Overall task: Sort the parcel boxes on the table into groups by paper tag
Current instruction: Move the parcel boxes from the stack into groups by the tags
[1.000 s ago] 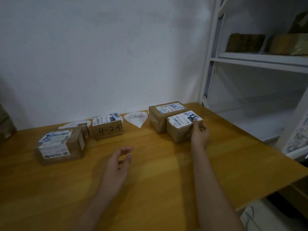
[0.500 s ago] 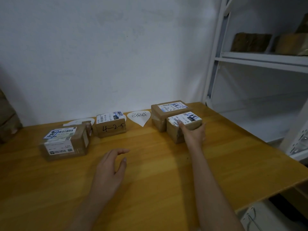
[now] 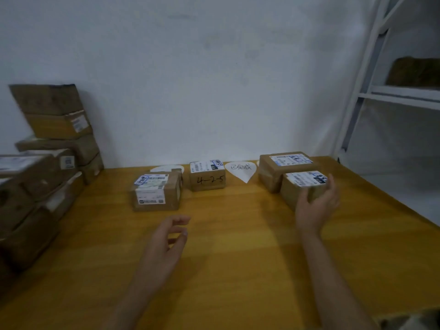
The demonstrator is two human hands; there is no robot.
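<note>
Two brown parcel boxes stand together at the right of the table: a near one (image 3: 300,186) with a white label and a bigger one (image 3: 283,165) behind it. My right hand (image 3: 316,206) hovers just in front of the near box, fingers spread, holding nothing. A white paper tag (image 3: 241,169) with handwriting lies left of them. A box marked 4-2-5 (image 3: 207,175) stands next to another paper tag (image 3: 166,168), and a labelled box (image 3: 156,191) sits in front of that tag. My left hand (image 3: 166,241) floats over the table, fingers loosely curled, empty.
A pile of several brown parcel boxes (image 3: 40,172) fills the table's left side against the white wall. A white metal shelf rack (image 3: 390,94) with a parcel on it stands at the right. The wooden table (image 3: 238,258) ends close to the rack.
My right hand has let go of the near right box and drawn back with its fingers spread. The view has swung left, bringing the pile of boxes into sight.
</note>
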